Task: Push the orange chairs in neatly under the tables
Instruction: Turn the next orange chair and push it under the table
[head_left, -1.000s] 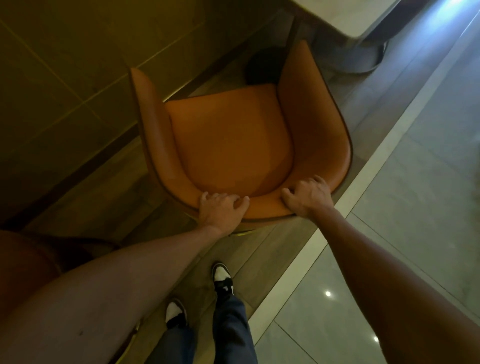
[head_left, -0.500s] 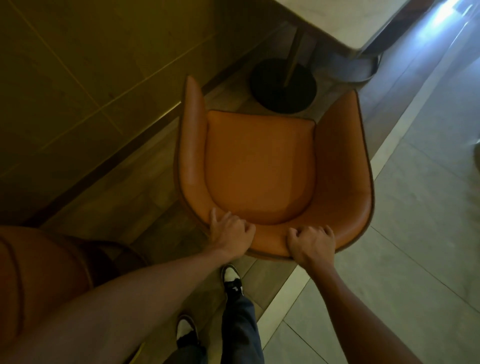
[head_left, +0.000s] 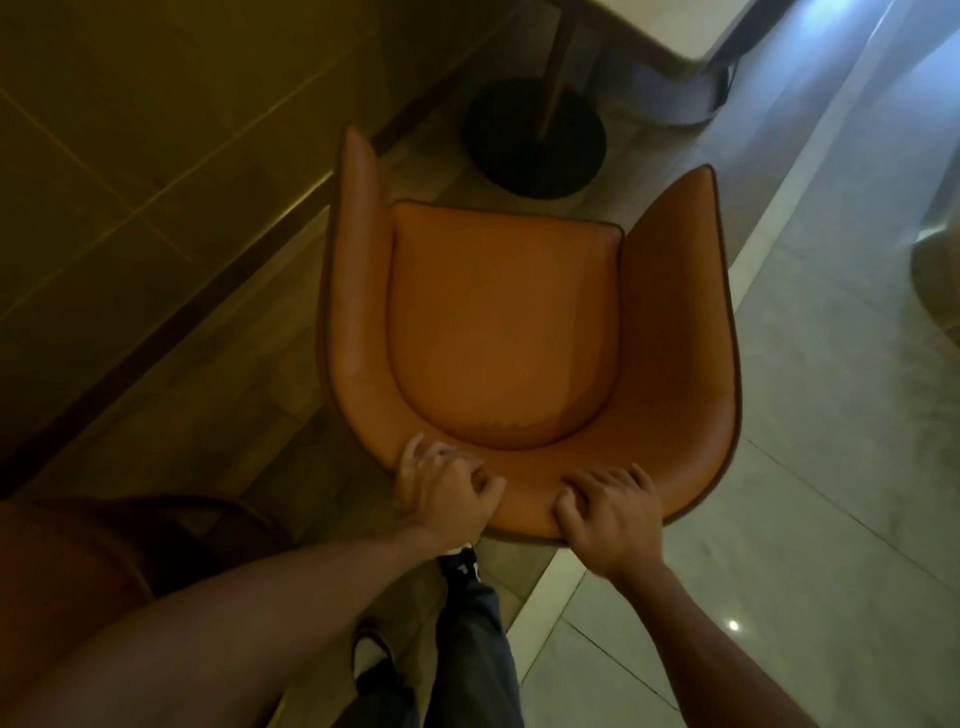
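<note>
Here the orange chair (head_left: 498, 332) fills the middle of the view, its open front facing twelve o'clock toward the counter (head_left: 670, 31), whose pale top shows at the upper edge. The counter's round dark base (head_left: 535, 140) stands on the floor just beyond the seat's front edge. The left hand (head_left: 441, 493) curls over the backrest rim at about seven o'clock of the chair, fingers gripping it. The right hand (head_left: 610, 512) clamps the same rim just beside it, at about five o'clock. A second orange chair (head_left: 57, 587) sits at eight o'clock, partly hidden by the left forearm.
</note>
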